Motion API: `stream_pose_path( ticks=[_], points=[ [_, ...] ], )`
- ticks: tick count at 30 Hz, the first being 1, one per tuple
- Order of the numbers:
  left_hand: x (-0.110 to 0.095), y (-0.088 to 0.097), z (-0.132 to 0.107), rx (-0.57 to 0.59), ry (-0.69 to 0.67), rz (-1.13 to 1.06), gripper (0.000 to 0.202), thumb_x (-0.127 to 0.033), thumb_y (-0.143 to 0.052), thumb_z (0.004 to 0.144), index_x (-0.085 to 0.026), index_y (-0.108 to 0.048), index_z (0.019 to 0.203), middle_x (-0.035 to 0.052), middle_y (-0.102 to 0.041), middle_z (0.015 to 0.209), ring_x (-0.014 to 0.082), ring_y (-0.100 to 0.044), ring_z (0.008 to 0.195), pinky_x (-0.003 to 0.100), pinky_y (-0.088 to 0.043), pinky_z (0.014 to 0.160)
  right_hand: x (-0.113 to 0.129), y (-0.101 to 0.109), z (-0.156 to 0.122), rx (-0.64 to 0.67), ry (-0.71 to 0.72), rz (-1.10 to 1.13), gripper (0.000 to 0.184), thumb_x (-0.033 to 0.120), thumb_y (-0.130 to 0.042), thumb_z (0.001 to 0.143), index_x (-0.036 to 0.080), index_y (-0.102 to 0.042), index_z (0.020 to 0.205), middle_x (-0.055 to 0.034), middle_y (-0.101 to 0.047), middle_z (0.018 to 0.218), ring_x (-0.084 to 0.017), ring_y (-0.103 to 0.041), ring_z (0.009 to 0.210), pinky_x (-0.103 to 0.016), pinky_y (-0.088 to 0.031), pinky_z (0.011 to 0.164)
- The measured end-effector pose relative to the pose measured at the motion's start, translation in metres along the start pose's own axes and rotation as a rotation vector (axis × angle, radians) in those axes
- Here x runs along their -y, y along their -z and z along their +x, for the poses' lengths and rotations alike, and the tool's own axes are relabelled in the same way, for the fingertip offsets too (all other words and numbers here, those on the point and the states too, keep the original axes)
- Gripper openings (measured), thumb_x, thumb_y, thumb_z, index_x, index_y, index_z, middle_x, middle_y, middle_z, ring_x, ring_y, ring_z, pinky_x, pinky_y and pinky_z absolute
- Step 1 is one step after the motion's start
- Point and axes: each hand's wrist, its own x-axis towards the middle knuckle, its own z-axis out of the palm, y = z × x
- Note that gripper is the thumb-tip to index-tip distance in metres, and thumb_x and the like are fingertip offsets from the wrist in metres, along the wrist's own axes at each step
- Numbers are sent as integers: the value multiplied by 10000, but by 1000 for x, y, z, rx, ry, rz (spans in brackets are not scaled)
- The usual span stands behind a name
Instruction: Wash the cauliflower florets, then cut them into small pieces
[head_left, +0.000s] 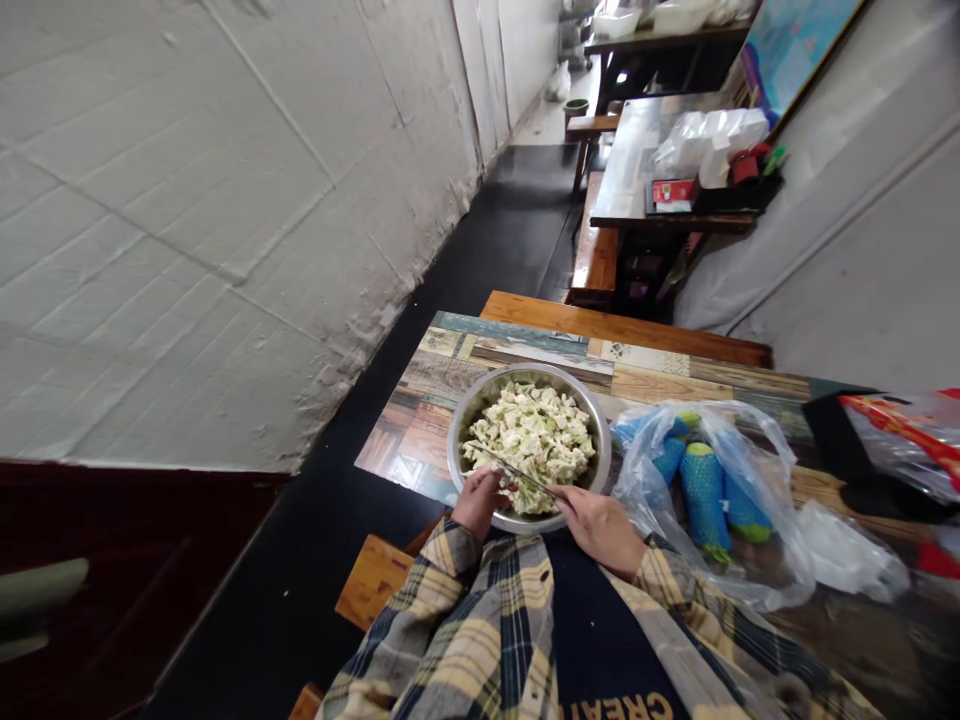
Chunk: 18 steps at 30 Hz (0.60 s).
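A steel bowl (463, 425) full of cut cauliflower florets (534, 430) stands on the patterned table in front of me. My right hand (600, 525) is closed on a knife (517, 470) whose blade lies across the bowl's near side. My left hand (480, 500) is at the bowl's near rim, fingers curled on a small piece of cauliflower next to the blade. Both plaid sleeves show below.
A clear plastic bag (712, 480) with blue-netted items lies right of the bowl. A black tray (832, 430) with a red packet (900, 430) sits at the far right. A wooden bench (630, 325) runs behind the table; another table (652, 170) with bags stands farther off. A white wall is at left.
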Motion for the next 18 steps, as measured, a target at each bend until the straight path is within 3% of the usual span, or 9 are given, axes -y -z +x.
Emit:
stream_pose_path(
  ticks=[5, 12, 18],
  points=[
    [2, 12, -1, 58, 80, -37, 450, -476, -761, 651, -129, -639, 912, 99, -674, 897, 137, -603, 673, 206, -434, 490, -5, -5, 0, 28, -4, 24, 320, 276, -419, 945, 193, -634, 1167, -75, -722, 1084, -207, -691, 976, -306, -554, 837],
    [6, 16, -4, 161, 146, -218, 389, -338, -761, 670, -179, -587, 980, 87, -676, 983, 155, -637, 761, 222, -467, 572, -5, -9, -2, 23, 15, 38, 320, 257, -410, 949, 205, -634, 1171, -64, -712, 1119, -201, -688, 993, -300, -562, 827],
    [14, 9, 1, 62, 162, -241, 318, -242, -704, 611, -187, -549, 882, 40, -672, 810, 109, -582, 603, 183, -349, 475, -4, -9, -3, 52, 53, -18, 321, 249, -407, 954, 235, -626, 1189, -41, -710, 1125, -196, -692, 979, -300, -566, 813]
  ],
)
